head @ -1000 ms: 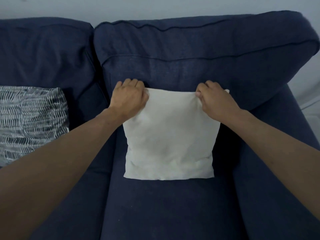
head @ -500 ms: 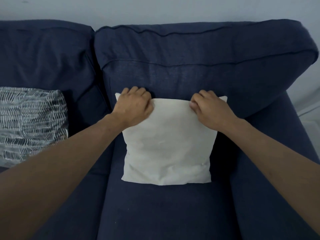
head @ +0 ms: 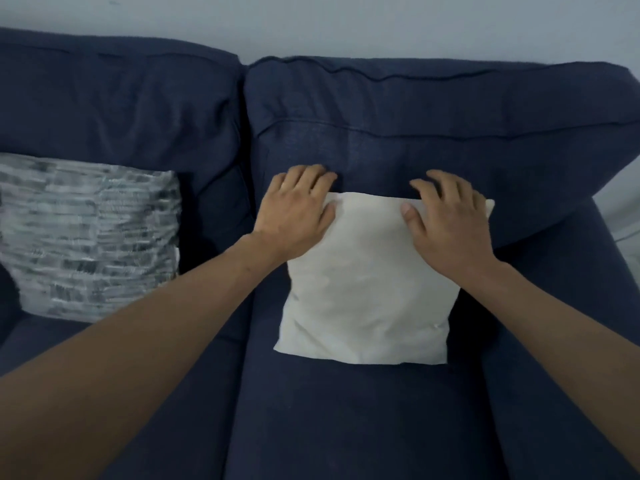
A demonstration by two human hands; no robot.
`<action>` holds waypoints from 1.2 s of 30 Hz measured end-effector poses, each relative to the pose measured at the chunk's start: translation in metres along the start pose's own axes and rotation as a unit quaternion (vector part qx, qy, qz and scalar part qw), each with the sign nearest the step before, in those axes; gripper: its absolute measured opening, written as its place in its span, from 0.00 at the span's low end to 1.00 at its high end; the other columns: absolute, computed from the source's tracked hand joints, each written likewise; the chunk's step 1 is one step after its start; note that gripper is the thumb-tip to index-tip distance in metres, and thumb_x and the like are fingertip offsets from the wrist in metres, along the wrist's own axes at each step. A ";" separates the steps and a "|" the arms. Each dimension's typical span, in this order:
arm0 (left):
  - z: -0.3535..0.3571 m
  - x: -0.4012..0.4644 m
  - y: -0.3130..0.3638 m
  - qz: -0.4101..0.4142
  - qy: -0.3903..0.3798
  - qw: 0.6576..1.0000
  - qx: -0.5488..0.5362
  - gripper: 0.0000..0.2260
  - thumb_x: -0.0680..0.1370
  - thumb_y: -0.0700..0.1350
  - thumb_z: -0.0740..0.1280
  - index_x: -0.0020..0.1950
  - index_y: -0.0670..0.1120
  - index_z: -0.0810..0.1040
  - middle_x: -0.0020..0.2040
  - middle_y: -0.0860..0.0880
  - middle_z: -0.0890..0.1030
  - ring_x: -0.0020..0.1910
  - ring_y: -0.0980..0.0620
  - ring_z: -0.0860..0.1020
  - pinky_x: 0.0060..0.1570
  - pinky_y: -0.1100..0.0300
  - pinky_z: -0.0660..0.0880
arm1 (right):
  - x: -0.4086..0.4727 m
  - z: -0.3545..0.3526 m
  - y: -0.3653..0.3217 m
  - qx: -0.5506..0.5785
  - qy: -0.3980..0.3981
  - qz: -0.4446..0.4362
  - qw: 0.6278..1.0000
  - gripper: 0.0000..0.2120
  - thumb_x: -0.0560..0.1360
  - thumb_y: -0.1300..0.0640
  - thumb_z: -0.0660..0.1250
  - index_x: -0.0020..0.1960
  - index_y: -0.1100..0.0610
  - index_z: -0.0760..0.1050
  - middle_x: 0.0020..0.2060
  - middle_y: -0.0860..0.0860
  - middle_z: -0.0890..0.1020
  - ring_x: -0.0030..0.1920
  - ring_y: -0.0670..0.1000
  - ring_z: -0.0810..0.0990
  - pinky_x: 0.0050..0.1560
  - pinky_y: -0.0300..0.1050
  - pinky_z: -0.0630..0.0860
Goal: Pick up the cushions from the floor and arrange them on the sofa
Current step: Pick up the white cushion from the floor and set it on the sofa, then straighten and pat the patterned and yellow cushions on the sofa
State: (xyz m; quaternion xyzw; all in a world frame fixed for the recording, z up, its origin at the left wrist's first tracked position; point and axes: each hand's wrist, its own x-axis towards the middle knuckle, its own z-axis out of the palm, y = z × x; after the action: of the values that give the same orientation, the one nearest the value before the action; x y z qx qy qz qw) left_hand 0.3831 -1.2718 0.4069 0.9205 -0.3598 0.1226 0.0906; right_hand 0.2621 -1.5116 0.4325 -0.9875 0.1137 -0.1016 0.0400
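Observation:
A plain white cushion [head: 367, 292] stands on the right seat of the dark blue sofa [head: 346, 420], leaning against the backrest. My left hand [head: 298, 209] lies over its top left corner. My right hand [head: 450, 220] lies over its top right corner. On both hands the fingers are spread and reach past the cushion's top edge onto the backrest, with the thumbs on the cushion's front. A grey and white patterned cushion [head: 90, 237] leans against the backrest on the left seat.
The sofa's right armrest [head: 588, 341] rises beside the white cushion. A pale wall [head: 346, 26] runs behind the sofa. A gap between the two seat cushions [head: 239, 341] lies under my left forearm.
Both hands went from closed grips on the cushion's top corners to spread fingers lying over them. The white cushion has settled lower against the backrest, and the view has shifted right.

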 end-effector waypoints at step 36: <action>-0.054 -0.233 -0.422 -0.108 -0.091 0.989 -0.049 0.32 0.88 0.61 0.41 0.88 0.45 0.44 0.88 0.49 0.40 0.86 0.50 0.36 0.86 0.42 0.43 | 0.023 0.133 -0.515 0.076 0.015 -0.140 0.987 0.30 0.89 0.52 0.55 0.87 0.61 0.52 0.88 0.60 0.50 0.88 0.59 0.45 0.87 0.65 0.45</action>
State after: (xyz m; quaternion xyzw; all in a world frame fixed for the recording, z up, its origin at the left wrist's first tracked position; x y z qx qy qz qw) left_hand 0.4974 -0.8029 0.3570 0.9557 -0.2708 0.0095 0.1151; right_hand 0.4230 -1.0090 0.3601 -0.9860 -0.0330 -0.1298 0.0990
